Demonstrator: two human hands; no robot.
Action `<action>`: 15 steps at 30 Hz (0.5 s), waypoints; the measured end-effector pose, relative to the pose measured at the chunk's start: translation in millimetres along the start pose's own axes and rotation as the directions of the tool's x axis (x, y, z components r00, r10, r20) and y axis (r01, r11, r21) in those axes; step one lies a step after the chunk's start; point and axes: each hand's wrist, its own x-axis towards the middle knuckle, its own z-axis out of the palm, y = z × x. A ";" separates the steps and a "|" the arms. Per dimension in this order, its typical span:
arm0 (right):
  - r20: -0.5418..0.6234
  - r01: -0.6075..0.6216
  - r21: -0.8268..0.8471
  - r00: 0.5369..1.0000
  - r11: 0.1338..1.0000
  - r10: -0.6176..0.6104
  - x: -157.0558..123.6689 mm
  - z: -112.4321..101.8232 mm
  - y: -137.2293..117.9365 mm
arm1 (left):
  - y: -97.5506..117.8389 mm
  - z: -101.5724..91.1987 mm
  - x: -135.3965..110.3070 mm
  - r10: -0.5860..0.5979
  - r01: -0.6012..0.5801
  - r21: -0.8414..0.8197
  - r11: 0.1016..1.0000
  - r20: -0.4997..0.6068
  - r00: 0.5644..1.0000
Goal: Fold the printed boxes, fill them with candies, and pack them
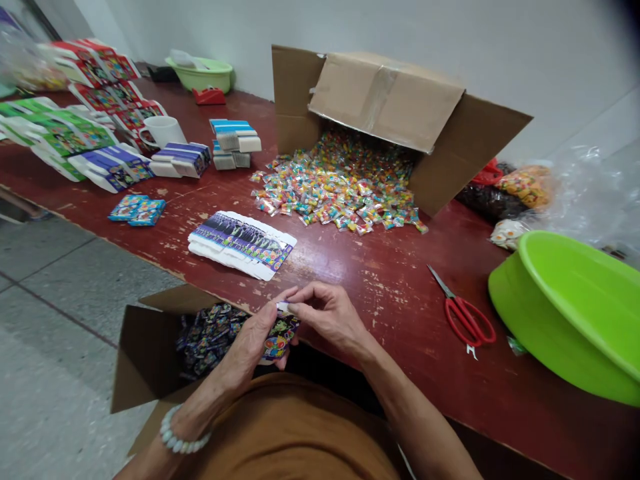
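A small printed candy box (281, 335), dark with bright cartoon pictures, is held over the table's front edge. My left hand (255, 337) wraps round its side. At the top of it, the fingers of my right hand (330, 313) pinch the white end flap. Just beyond my hands, a fanned stack of flat purple cartons (240, 241) lies on the red table (380, 280). Below the table edge, left of my left hand, a cardboard box (145, 353) holds many small dark packets (210, 337).
An overturned carton (385, 93) spills wrapped candies (340, 187) at the back. Red-handled scissors (467, 319) and a green basin (560, 320) are on the right. Stacked cartons (75, 133), a white mug (164, 131), blue packs (137, 210) and a tape dispenser (209, 97) are on the left.
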 end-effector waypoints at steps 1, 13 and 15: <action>0.044 0.073 -0.093 0.997 0.993 -0.069 -1.9 -1.4 -0.5 | 0.2 0.8 -0.1 -0.018 0.018 -0.007 1.000 -0.014 1.000; -0.334 -0.214 -0.925 0.850 0.313 -0.407 85.1 -135.5 -6.1 | -19.5 -0.1 -16.7 -0.318 0.301 -0.364 0.881 0.013 0.948; -0.379 -0.294 -0.919 0.843 0.263 -0.382 100.2 -161.3 -5.1 | -21.5 -13.1 -23.3 -0.382 0.350 -0.341 0.872 -0.027 0.924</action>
